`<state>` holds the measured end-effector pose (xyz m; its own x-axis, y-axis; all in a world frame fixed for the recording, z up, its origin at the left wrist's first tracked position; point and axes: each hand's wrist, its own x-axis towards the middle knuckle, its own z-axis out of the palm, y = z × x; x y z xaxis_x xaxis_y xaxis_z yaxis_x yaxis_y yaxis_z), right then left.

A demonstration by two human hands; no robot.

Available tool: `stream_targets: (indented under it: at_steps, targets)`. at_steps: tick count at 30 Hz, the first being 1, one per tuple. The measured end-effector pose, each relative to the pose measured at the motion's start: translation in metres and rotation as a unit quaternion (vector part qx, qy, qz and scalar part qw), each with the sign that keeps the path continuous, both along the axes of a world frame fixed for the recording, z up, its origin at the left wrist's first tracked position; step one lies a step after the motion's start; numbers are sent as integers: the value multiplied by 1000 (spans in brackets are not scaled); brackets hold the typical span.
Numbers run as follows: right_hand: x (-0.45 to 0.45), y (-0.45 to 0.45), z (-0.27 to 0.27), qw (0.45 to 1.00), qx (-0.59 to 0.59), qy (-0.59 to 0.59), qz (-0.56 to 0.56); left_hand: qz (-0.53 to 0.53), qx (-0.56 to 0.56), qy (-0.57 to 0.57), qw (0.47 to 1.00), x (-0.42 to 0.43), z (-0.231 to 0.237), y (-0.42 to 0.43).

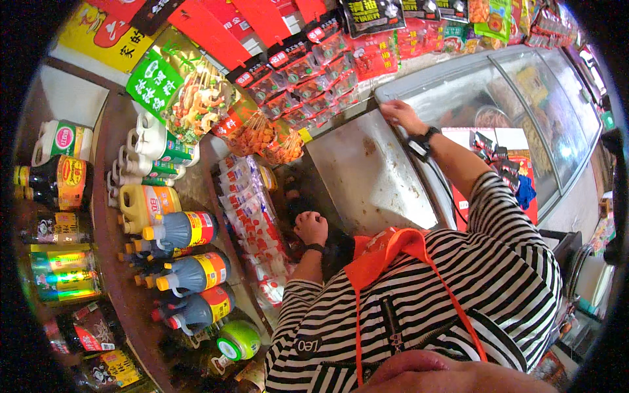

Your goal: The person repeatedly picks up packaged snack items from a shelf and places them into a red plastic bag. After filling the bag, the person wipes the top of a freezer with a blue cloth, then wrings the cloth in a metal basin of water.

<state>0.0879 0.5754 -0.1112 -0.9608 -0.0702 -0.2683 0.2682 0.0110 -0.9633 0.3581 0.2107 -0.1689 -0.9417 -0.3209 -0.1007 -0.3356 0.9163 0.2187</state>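
My right hand (404, 117) touches the corner of a glass-topped chest freezer (442, 81), above a stained metal panel (372, 167). How far its fingers close round the rim is unclear. A black band circles that wrist, with a small black-and-white device beside it. My left hand (311, 228) is lower and to the left, over a dark gap beside a row of white-and-red packets (250, 216). Its fingers are curled, and their undersides are hidden. An orange-red apron (388, 245) hangs against my striped top.
Shelves on the left hold dark sauce jugs (194, 271), white jugs (167, 142) and a green-lidded jar (239, 340). Hanging seasoning packets (304, 73) line the far side. On the freezer lie a red-and-white box (521, 167) and a blue cloth (526, 191).
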Motion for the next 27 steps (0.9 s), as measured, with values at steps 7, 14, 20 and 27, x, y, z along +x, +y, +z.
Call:
stream_targets:
  at_steps: [7,14,20,27]
  targets:
    - [-107,-152,77,978,114,174,21,0,-5,85,996,2,-7,-10]
    - [-140,-178,72,970,173,173,11,7,29,105,994,4,-7,-15]
    - [-149,-179,74,948,182,253,-62,5,24,99,995,-1,-4,-14]
    - [-140,-186,78,976,26,196,87,1,10,110,994,-3,-2,-11]
